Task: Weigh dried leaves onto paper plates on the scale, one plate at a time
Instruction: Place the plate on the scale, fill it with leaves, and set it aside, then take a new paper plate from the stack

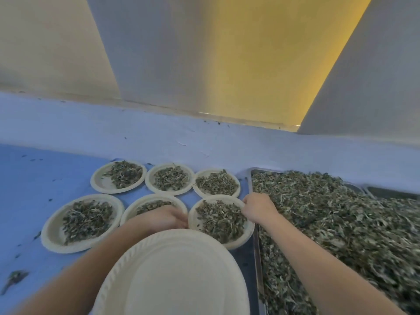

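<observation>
We hold the filled plate [221, 220] by its rim, left hand [169, 216] and right hand [258, 206] each gripping an edge, it seems, beside the metal tray [255, 242] of dried leaves [341, 223]. A tilt would spill leaves onto the empty plate [175, 276] in front and spoil the weighed portion.

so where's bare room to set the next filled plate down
Free: the blue tabletop left of the six round paper plates of dried leaves, and the strip behind them by the wall. Crowded: between the plates and the metal tray of leaves, where both hands work.
</observation>
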### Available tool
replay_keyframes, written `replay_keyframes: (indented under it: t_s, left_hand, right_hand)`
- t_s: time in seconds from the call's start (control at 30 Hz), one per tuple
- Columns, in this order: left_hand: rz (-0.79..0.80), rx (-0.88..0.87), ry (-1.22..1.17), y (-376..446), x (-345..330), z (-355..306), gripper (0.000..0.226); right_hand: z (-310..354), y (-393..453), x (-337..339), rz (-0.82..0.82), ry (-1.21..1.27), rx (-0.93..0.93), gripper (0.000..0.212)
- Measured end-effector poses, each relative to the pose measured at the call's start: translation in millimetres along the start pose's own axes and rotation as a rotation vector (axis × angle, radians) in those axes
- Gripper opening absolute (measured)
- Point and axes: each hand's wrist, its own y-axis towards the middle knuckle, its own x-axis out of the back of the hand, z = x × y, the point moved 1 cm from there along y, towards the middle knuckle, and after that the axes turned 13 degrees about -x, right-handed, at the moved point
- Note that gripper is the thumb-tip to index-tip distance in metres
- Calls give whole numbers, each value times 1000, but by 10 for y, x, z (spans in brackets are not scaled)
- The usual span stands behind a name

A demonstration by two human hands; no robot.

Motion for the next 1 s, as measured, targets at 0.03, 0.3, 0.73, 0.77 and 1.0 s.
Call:
replay_keyframes:
  t_s: [0.03, 0.3, 0.73, 0.77, 1.0]
  left_hand:
    - [7, -6, 37, -1, 0, -4, 24]
    - [40, 94, 221, 100, -114, -119, 8]
    - [163, 32, 200, -107, -42, -246, 23]
    - [165, 46, 216, -80, -71, -257, 19]
    - [20, 98, 65, -247, 41, -256, 19]
  right_hand:
    - [10, 15, -10, -5, -15, -4, 15]
    - [167, 158, -37, -67, -47, 10, 23]
    - [289, 113, -52, -149, -165, 96, 27]
    - [284, 104, -40, -144, -151, 101, 30]
    - [312, -116, 79, 10, 36, 178, 34]
